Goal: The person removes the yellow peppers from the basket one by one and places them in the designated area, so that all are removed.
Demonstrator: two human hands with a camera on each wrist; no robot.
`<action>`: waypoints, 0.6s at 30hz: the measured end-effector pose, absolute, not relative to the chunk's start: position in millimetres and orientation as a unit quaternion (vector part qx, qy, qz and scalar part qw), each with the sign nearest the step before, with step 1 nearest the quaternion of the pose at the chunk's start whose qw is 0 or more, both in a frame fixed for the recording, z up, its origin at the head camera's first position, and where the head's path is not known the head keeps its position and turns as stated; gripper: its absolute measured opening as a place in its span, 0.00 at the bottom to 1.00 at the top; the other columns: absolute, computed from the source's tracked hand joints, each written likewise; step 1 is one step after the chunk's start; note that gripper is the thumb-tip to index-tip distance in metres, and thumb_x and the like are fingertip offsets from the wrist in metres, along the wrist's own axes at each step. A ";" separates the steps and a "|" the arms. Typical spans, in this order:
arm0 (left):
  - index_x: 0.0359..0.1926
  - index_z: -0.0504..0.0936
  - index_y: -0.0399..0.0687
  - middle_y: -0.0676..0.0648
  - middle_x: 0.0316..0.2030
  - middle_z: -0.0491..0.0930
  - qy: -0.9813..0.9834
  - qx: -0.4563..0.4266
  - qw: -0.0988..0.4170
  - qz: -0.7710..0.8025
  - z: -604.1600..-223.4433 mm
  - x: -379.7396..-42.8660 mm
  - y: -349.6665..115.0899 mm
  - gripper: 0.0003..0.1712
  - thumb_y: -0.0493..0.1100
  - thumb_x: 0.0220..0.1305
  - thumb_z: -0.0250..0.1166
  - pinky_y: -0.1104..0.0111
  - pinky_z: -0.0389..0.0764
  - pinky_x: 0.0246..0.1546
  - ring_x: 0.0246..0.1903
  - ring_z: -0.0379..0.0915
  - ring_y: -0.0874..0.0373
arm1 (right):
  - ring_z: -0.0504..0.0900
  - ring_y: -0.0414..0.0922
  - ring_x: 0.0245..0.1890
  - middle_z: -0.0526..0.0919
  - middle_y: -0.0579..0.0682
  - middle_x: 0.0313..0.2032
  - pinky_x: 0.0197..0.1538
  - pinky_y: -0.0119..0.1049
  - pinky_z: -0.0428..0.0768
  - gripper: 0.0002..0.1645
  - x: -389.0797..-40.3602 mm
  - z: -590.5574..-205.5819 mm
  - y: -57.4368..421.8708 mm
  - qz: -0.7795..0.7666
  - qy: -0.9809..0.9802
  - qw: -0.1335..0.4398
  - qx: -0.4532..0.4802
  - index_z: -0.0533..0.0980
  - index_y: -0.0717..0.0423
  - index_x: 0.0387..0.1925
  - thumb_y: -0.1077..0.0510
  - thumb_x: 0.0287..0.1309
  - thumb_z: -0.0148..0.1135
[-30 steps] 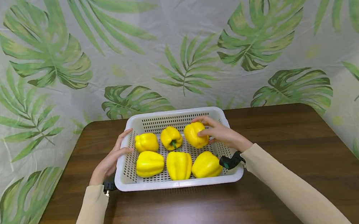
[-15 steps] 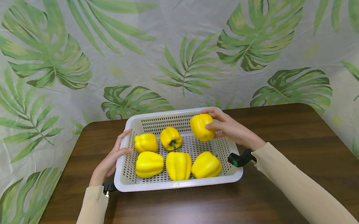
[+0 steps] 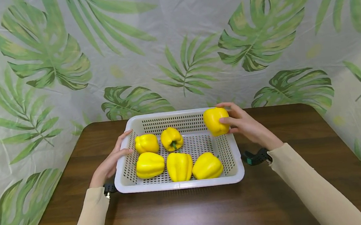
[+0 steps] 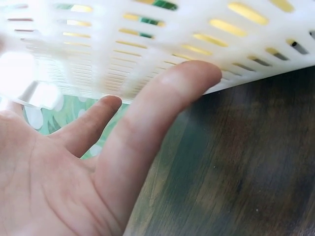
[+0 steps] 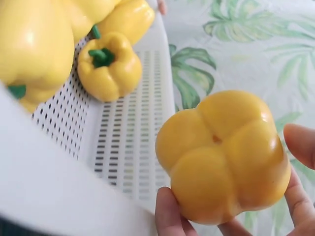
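Observation:
My right hand [image 3: 245,122] holds a yellow bell pepper [image 3: 215,121] above the right back corner of a white perforated plastic basket [image 3: 179,185]. In the right wrist view the lobed underside of the held pepper [image 5: 224,157] faces the camera, with fingers and thumb around its sides. My left hand [image 3: 108,163] touches the basket's left side. The left wrist view shows the thumb and a finger of the left hand [image 4: 123,132] extended against the outer wall. Inside the basket lie several more yellow bell peppers [image 3: 180,166], and one at the back [image 3: 171,138] shows its green stem.
The basket stands on a dark brown wooden table [image 3: 177,217], near its back edge. Behind the table hangs a pale cloth [image 3: 184,14] printed with green leaves. A black band [image 3: 256,157] with a small device is on the right wrist.
My right hand has lifted the back right pepper out of its place and carried it up and to the right. My left hand and the basket have stayed nearly still.

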State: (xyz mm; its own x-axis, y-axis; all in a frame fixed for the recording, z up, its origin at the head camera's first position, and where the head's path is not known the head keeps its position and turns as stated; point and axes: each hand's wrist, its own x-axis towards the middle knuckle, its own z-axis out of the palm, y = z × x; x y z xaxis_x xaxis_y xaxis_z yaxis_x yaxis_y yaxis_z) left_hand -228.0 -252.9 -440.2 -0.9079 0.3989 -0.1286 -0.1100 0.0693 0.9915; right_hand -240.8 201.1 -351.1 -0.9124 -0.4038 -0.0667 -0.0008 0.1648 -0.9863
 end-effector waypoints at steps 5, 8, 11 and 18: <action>0.72 0.42 0.72 0.42 0.72 0.34 0.705 0.104 0.189 0.676 -440.8 -228.1 -253.3 0.40 0.41 0.66 0.50 0.40 0.73 0.43 0.61 0.50 0.26 | 0.72 0.54 0.52 0.60 0.62 0.63 0.51 0.52 0.73 0.30 -240.3 -351.9 211.5 -0.642 0.740 0.150 -0.137 0.56 0.46 0.67 0.55 0.67 0.55; 0.72 0.42 0.73 0.42 0.71 0.34 0.705 0.105 0.187 0.675 -441.1 -227.9 -253.1 0.40 0.41 0.66 0.50 0.41 0.74 0.43 0.61 0.51 0.26 | 0.72 0.53 0.51 0.60 0.62 0.63 0.51 0.48 0.75 0.29 -240.0 -352.7 218.0 -0.644 0.739 0.143 -0.136 0.57 0.44 0.66 0.56 0.67 0.54; 0.72 0.42 0.72 0.42 0.71 0.34 0.708 0.107 0.185 0.673 -441.4 -227.6 -252.9 0.40 0.41 0.66 0.50 0.40 0.74 0.42 0.61 0.51 0.26 | 0.73 0.51 0.51 0.60 0.63 0.62 0.49 0.44 0.76 0.28 -239.2 -352.9 223.9 -0.644 0.741 0.137 -0.131 0.58 0.43 0.65 0.56 0.67 0.54; 0.72 0.43 0.72 0.42 0.71 0.35 0.709 0.105 0.182 0.673 -441.7 -227.2 -252.7 0.40 0.42 0.66 0.51 0.41 0.74 0.42 0.60 0.52 0.26 | 0.72 0.50 0.51 0.58 0.63 0.63 0.49 0.41 0.76 0.27 -236.6 -354.3 235.7 -0.643 0.746 0.125 -0.119 0.58 0.41 0.63 0.56 0.67 0.54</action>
State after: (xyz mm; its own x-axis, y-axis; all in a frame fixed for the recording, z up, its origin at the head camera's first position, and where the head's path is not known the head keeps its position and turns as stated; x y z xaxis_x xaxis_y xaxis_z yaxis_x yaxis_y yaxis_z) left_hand -227.2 -252.7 -441.7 -0.9113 0.3947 -0.1173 -0.0964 0.0724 0.9927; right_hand -236.6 235.7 -354.3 -0.9402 -0.3388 -0.0337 -0.0171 0.1458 -0.9892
